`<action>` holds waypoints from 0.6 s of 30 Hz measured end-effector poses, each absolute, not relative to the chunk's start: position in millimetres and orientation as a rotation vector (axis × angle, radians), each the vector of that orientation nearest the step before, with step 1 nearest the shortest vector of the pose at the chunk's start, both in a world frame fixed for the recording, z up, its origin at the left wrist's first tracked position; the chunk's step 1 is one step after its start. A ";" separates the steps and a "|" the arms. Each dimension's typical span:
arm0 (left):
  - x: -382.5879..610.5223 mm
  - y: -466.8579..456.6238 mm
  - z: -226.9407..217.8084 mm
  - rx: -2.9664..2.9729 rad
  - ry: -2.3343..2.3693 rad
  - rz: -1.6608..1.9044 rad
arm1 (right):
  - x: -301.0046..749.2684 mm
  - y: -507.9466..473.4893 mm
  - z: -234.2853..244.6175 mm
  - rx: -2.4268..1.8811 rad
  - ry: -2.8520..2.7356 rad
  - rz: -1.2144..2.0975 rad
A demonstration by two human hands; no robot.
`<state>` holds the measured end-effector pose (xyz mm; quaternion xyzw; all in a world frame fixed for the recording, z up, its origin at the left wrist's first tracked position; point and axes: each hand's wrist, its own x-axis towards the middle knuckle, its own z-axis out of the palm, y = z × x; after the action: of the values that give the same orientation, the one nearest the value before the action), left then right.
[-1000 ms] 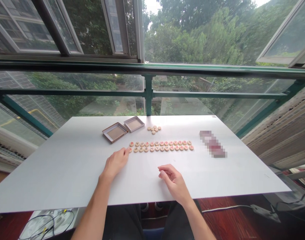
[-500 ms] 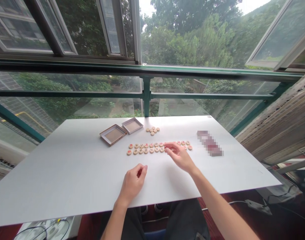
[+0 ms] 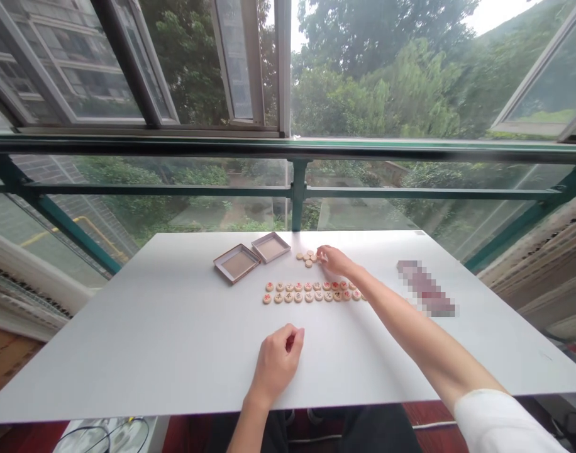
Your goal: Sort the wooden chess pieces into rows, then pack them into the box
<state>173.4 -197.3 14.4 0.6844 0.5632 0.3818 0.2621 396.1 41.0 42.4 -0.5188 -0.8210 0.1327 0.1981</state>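
My right hand (image 3: pixel 334 259) reaches to the far side of the table, at the right edge of a small cluster of blank-side-up Chinese chess pieces (image 3: pixel 309 257). Its fingertips are pinched on a piece there, which they partly cover. Nearer to me, two straight rows of round wooden Chinese chess pieces (image 3: pixel 308 296) lie with red and dark characters facing up; my right forearm hides their right end. My left hand (image 3: pixel 278 362) rests on the table in front of the rows, curled into a loose fist with nothing visible in it.
Two shallow open box halves, a brown-edged tray (image 3: pixel 236 280) and a greyish tray (image 3: pixel 271 259), lie left of the cluster. A blurred-out reddish object (image 3: pixel 427 288) is at right on the white table (image 3: pixel 175 340). Green railing (image 3: pixel 297 195) and windows stand beyond the far edge.
My right hand has moved from above the rows forward to the cluster at the back. My left hand keeps its place on the table. The whole view has shifted slightly.
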 end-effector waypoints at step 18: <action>103.9 -161.2 3.1 2.033 1.999 1.045 | 412.6 -60.3 77.2 -1.266 -2.160 0.496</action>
<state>103.9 -161.2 3.1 0.6685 0.6574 0.3437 0.0524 412.6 -60.3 77.2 -0.4746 -0.8099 0.1859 0.2902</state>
